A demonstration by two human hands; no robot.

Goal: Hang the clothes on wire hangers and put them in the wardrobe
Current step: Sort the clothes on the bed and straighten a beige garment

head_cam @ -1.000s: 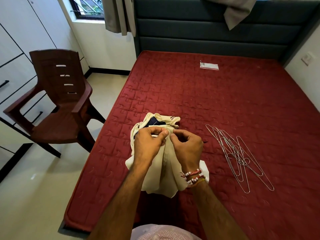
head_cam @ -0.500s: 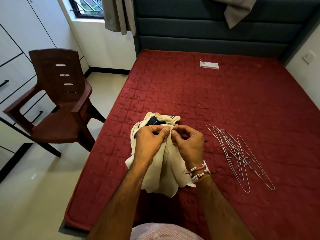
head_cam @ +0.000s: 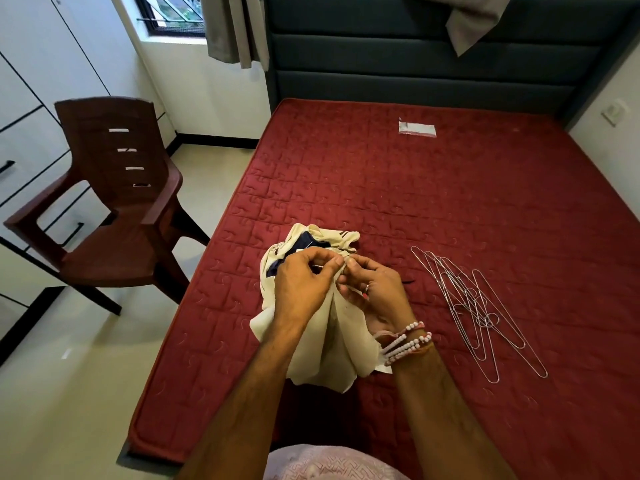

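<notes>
No text, brand or number can be read anywhere here. The flat white packet with a red strip (head_cam: 417,128), lying on the dark red quilted mattress (head_cam: 450,202) near the headboard, carries small print, but it is too small and blurred to make out. The crumpled cream cloth garment (head_cam: 332,348) shows short dark stripes near its upper edge; whether they form a logo or letters cannot be told. The pale wall switch plate (head_cam: 613,112) at the right shows no legible marking.

Right hand (head_cam: 377,294): ring (head_cam: 367,287); wrist bead bracelets (head_cam: 407,341); pale pink patterned top (head_cam: 329,462).
</notes>
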